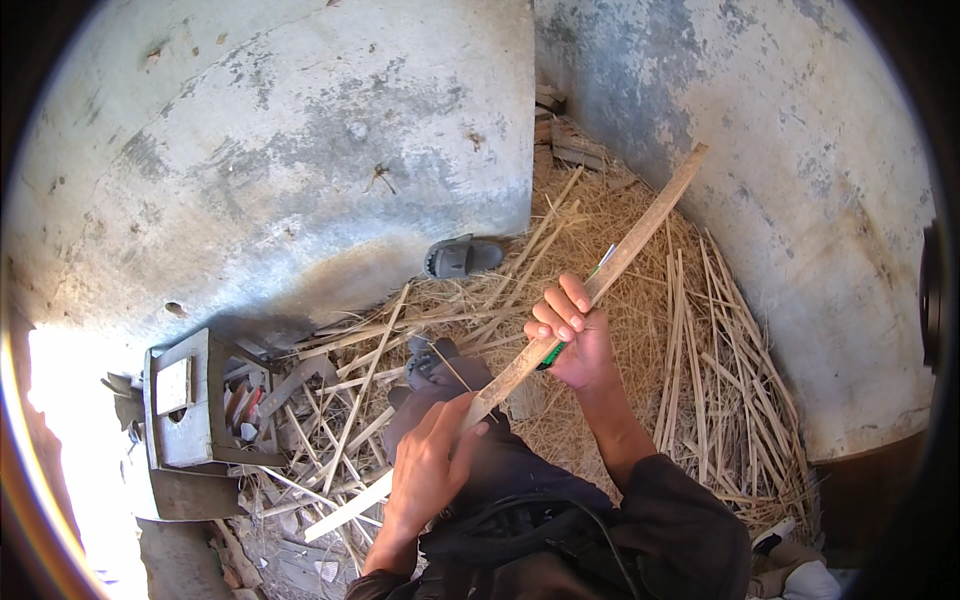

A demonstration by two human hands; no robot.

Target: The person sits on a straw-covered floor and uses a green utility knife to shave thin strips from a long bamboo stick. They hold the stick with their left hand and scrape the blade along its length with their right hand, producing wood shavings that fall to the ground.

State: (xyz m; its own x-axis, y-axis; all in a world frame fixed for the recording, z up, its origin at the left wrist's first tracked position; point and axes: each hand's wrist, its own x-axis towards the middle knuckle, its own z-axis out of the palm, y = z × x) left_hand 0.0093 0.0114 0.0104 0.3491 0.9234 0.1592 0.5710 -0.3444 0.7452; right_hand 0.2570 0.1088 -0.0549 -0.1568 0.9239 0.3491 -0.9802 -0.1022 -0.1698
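Note:
A long split-bamboo strip (650, 222) slants from lower left to upper right across my lap. My left hand (432, 465) is closed round its lower part, and the pale lower end (350, 505) sticks out past the wrist. My right hand (578, 338) has its fingers curled over the strip's middle. In the same fist sits a green-handled cutter knife (553, 356), its thin blade (604, 259) showing beside the strip. Most of the knife is hidden by fingers and bamboo. A thin sliver (450, 364) stands near my left hand.
Many cut strips (715, 370) are heaped at the right over straw-like shavings (620, 400). More strips (365, 380) lie crossed at the left. A grey wooden box (190, 400) holds odds and ends. A dark sandal (463, 257) lies by the worn wall (330, 150). Another wall (800, 200) curves at the right.

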